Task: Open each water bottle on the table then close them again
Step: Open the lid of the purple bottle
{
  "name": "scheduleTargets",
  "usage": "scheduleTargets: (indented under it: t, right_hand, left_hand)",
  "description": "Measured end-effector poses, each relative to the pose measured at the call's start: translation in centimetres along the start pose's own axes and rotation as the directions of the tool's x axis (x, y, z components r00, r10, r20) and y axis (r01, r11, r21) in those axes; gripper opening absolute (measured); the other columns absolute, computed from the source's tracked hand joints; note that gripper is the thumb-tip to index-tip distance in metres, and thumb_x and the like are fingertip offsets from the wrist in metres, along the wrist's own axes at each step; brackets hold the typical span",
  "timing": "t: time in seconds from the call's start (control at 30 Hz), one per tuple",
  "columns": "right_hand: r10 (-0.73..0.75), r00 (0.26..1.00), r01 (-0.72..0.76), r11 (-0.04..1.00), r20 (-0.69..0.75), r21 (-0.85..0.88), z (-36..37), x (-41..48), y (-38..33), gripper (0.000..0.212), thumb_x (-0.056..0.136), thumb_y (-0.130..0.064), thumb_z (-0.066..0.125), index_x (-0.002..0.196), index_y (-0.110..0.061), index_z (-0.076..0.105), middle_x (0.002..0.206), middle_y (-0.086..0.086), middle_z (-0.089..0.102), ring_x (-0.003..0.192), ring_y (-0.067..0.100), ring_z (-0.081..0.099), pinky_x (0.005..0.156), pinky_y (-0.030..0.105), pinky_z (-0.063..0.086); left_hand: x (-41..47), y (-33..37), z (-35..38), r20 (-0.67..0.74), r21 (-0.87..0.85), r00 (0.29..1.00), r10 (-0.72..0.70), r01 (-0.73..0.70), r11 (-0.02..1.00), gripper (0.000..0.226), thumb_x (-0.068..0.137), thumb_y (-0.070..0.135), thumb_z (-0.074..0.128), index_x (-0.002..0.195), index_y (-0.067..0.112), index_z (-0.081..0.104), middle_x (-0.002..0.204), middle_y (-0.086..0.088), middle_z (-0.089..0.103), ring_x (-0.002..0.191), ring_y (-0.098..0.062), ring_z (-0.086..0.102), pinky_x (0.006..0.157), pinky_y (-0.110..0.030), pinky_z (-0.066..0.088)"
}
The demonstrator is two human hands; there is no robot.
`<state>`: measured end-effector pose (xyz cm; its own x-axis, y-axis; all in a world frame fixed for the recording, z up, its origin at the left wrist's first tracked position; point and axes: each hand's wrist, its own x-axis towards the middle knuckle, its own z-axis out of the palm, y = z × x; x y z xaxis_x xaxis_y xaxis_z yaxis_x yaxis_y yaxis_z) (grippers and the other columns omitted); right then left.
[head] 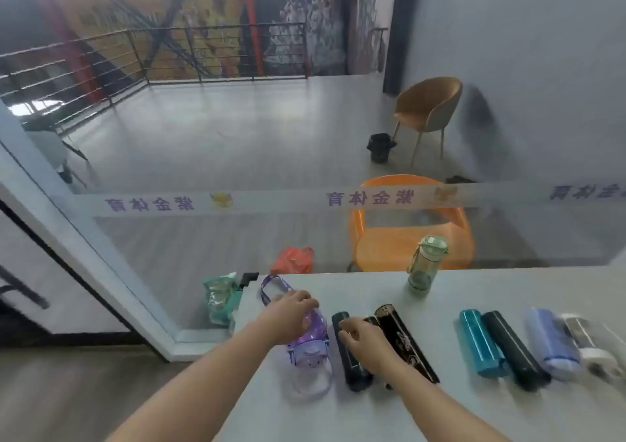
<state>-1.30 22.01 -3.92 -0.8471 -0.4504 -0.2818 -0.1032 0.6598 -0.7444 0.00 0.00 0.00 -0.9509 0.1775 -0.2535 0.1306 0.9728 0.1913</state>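
Observation:
Several bottles lie on their sides on the white table. My left hand rests on the far end of a clear purple bottle with a purple strap. My right hand lies over a plain black bottle and a smaller dark one, fingers curled; whether it grips is unclear. Beside them lies a black bottle with gold patterns. Further right lie a teal bottle, a dark bottle, a lilac bottle and a white bottle. A pale green bottle stands upright at the back.
A glass partition with a printed band runs just behind the table. Behind it stand an orange chair and a brown chair. A green bag sits at the table's left edge, with an orange bag beyond.

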Motion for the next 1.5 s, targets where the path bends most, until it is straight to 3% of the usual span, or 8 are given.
scheduleTargets:
  t: [0.33, 0.53, 0.67, 0.83, 1.03, 1.2, 1.33, 1.5]
  right_hand:
    - [0.469, 0.882, -0.469, 0.873, 0.032, 0.133, 12.5, 1.8, 3.2, 0.025, 0.096, -0.025, 0.058, 0.112, -0.011, 0.070, 0.106, 0.004, 0.073, 0.095, 0.014, 0.065, 0.083, 0.024, 0.049]
    - [0.695, 0.718, -0.669, 0.706, -0.046, 0.232, 16.9, 3.7, 5.5, 0.031, 0.094, -0.017, 0.061, 0.065, -0.012, 0.053, 0.069, 0.008, 0.057, 0.071, 0.027, 0.058, 0.069, 0.036, 0.049]
    - [0.800, 0.600, -0.750, 0.555, 0.017, 0.361, 18.7, 5.5, 5.9, 0.031, 0.096, -0.027, 0.062, 0.089, 0.003, 0.066, 0.085, 0.023, 0.072, 0.074, 0.039, 0.073, 0.075, 0.048, 0.062]
    - [0.860, 0.507, -0.778, 0.428, 0.057, 0.460, 21.0, 7.4, 6.1, 0.027, 0.097, -0.019, 0.060, 0.104, 0.006, 0.065, 0.096, 0.026, 0.073, 0.079, 0.040, 0.075, 0.078, 0.049, 0.062]
    - [0.794, 0.595, -0.730, 0.598, -0.123, 0.330, 19.7, 8.8, 4.2, 0.017, 0.089, -0.012, 0.059, 0.093, 0.002, 0.068, 0.093, 0.020, 0.074, 0.085, 0.035, 0.067, 0.069, 0.033, 0.050]
    - [0.670, 0.717, -0.616, 0.739, -0.193, 0.273, 15.4, 11.2, 0.6, 0.015, 0.087, -0.007, 0.057, 0.100, -0.004, 0.063, 0.094, 0.016, 0.071, 0.088, 0.036, 0.071, 0.082, 0.048, 0.059]
    - [0.402, 0.882, -0.420, 0.907, -0.245, -0.022, 11.5, 13.5, -3.8, 0.010, 0.089, -0.014, 0.062, 0.097, -0.007, 0.062, 0.089, 0.010, 0.070, 0.081, 0.030, 0.064, 0.070, 0.034, 0.050]
    - [0.160, 0.975, -0.204, 0.922, -0.156, -0.329, 8.4, 16.2, -9.7, 0.014, 0.088, -0.009, 0.054, 0.098, -0.016, 0.061, 0.088, 0.007, 0.066, 0.080, 0.033, 0.059, 0.069, 0.035, 0.046]
  left_hand:
    - [7.8, -6.4, 6.5, 0.303, 0.272, 0.880, 0.366, -0.448, 0.852, 0.072, 0.087, 0.030, 0.066, 0.149, 0.031, 0.030, 0.158, -0.005, 0.024, 0.148, -0.029, 0.015, 0.119, -0.048, 0.019]
    - [12.5, -6.3, 10.3, 0.473, 0.461, 0.772, 0.425, -0.628, 0.627, 0.106, 0.077, 0.040, 0.079, 0.154, 0.036, 0.007, 0.165, -0.009, -0.002, 0.151, -0.034, -0.008, 0.119, -0.060, 0.005]
    - [13.0, -7.9, 11.4, 0.489, 0.495, 0.759, 0.430, -0.648, 0.579, 0.101, 0.077, 0.041, 0.078, 0.153, 0.036, 0.011, 0.163, -0.010, 0.012, 0.149, -0.034, 0.007, 0.117, -0.063, 0.007]
    - [10.8, -12.2, 12.7, 0.315, 0.423, 0.819, 0.479, -0.573, 0.702, 0.086, 0.082, 0.045, 0.072, 0.150, 0.037, 0.019, 0.159, -0.009, 0.020, 0.143, -0.035, 0.020, 0.115, -0.060, 0.016]
    - [6.8, -16.8, 14.3, 0.110, 0.263, 0.919, 0.380, -0.395, 0.880, 0.083, 0.079, 0.051, 0.073, 0.147, 0.034, 0.029, 0.156, -0.010, 0.028, 0.139, -0.037, 0.029, 0.113, -0.058, 0.025]
    - [4.0, -18.6, 14.4, 0.047, 0.024, 0.985, 0.167, -0.168, 0.986, 0.071, 0.086, 0.051, 0.066, 0.146, 0.033, 0.032, 0.158, -0.004, 0.021, 0.142, -0.033, 0.025, 0.117, -0.051, 0.022]
    - [2.6, -19.2, 13.2, 0.040, -0.234, 0.999, 0.019, -0.010, 0.972, 0.071, 0.091, 0.049, 0.061, 0.150, 0.035, 0.025, 0.160, 0.005, 0.012, 0.140, -0.027, 0.027, 0.111, -0.047, 0.037]
    - [1.2, -19.4, 10.9, 0.061, -0.501, 0.985, -0.160, 0.169, 0.849, 0.085, 0.091, 0.041, 0.065, 0.154, 0.037, 0.008, 0.164, 0.005, 0.004, 0.142, -0.026, 0.034, 0.108, -0.044, 0.042]
